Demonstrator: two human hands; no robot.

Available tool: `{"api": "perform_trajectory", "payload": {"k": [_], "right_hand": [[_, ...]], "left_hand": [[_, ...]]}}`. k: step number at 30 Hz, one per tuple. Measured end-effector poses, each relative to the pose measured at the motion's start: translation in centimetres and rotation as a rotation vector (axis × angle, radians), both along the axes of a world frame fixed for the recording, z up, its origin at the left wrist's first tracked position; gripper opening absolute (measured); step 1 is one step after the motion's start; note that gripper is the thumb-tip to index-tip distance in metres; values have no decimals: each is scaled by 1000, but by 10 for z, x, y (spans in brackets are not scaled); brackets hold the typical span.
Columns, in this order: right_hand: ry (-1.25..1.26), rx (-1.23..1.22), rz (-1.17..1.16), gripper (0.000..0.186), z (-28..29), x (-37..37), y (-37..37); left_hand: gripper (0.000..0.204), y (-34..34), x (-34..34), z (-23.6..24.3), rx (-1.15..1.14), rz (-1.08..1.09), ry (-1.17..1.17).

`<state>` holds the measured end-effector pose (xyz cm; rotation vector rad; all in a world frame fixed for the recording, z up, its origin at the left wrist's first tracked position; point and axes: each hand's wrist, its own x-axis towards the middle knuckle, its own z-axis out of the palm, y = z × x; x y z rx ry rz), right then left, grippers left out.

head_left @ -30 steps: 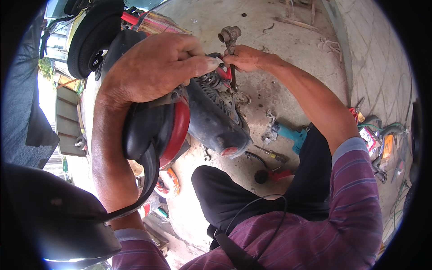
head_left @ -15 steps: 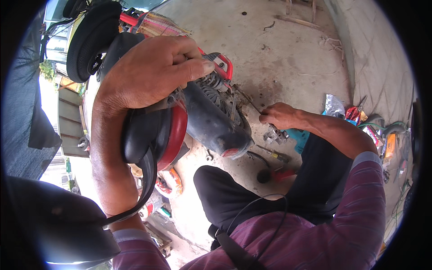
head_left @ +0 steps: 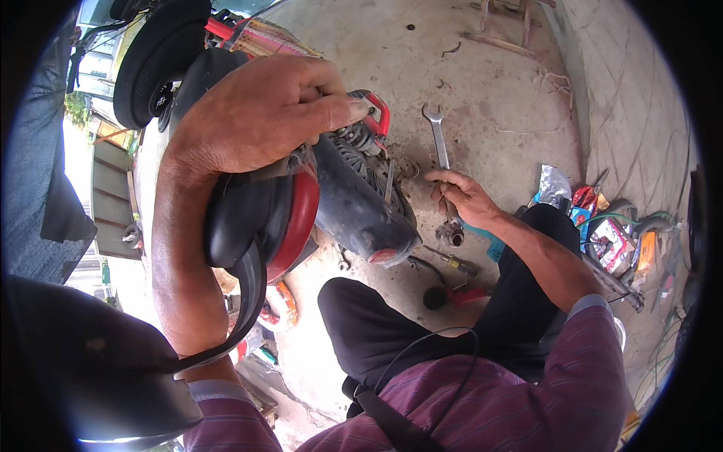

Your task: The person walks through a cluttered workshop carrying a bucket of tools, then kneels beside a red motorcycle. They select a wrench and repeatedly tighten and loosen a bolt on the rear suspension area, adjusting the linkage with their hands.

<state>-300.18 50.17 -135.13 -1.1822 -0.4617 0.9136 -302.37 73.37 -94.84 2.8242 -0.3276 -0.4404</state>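
Observation:
In my right hand point(head_left: 468, 197) is a combination wrench point(head_left: 439, 143), gripped round its shaft. Its open jaw points away from me, clear of the dusty black rear mudguard point(head_left: 360, 215) of a two-wheeler. My left hand point(head_left: 260, 113) is bent over the top of the vehicle beside its red-edged black seat point(head_left: 295, 222). Its fingers curl under and the thumb lies along them; what they grip is hidden. A coil spring point(head_left: 354, 135) and a red frame part point(head_left: 382, 113) show by the thumb, and an axle end point(head_left: 408, 167) sticks out near the wrench.
On the concrete floor lie a screwdriver point(head_left: 454, 261), a second wrench point(head_left: 343, 260) and a red-handled tool point(head_left: 468, 296). Packets and cables point(head_left: 602, 233) clutter the right side. A wooden stool point(head_left: 501, 41) stands far off, and a black tyre point(head_left: 154, 68) rises at left.
My right hand has drawn the wrench away from the axle area and swung it so its jaw points away from me. My left hand stays nearly in place.

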Motion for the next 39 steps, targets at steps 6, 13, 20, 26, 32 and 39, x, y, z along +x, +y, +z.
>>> {"api": "perform_trajectory", "payload": {"k": [6, 13, 20, 26, 32, 39], "right_hand": [[-465, -581, -82, 62, 35, 20, -13], [-874, -515, -21, 59, 5, 10, -7], [-866, -733, 180, 61, 47, 24, 4], [-851, -750, 260, 61, 67, 31, 13], [-976, -839, 247, 54, 13, 43, 13], [-1201, -1024, 309, 36, -93, 113, 84]], "left_hand": [[42, 3, -3, -1, -1, -8, -26], [34, -5, -1, 3, 17, 14, 18], [33, -7, -3, 5, 17, 46, 46], [32, -8, -3, 4, 11, 53, 43], [28, -4, -4, 4, 42, -44, -27], [24, -12, -13, 3, -32, -18, -49]]}}
